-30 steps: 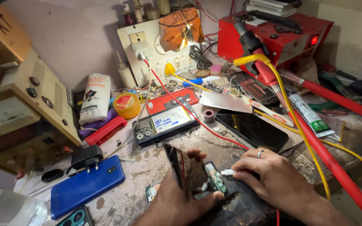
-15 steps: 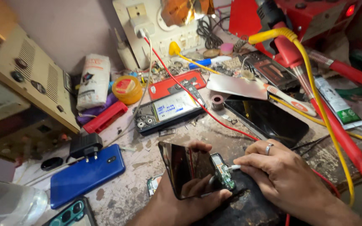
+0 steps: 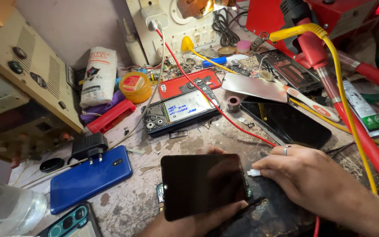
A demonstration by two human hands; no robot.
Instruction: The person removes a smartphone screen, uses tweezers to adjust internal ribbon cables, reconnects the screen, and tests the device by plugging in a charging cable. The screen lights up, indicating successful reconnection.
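My left hand (image 3: 194, 223) comes up from below and holds a phone (image 3: 202, 184) with its dark screen facing me, thumb on the lower edge and fingertips behind the top. My right hand (image 3: 308, 175), with a ring on one finger, rests to the right of the phone. It pinches a small white plug (image 3: 254, 173) against the phone's right edge. The phone is held just above a dark, worn mat (image 3: 277, 210) at the front of the bench.
An opened phone (image 3: 178, 109) and a red back cover (image 3: 189, 83) lie behind. Left are a blue phone (image 3: 88, 177), a black adapter (image 3: 88, 147) and a beige box (image 3: 23, 87). Right are a black screen (image 3: 290, 123), a red cable (image 3: 224, 116) and a yellow cable (image 3: 343, 87).
The phone has turned from edge-on, with its inner board showing, to screen up. My right hand stays at its right edge. The view has come closer and lower over the bench.
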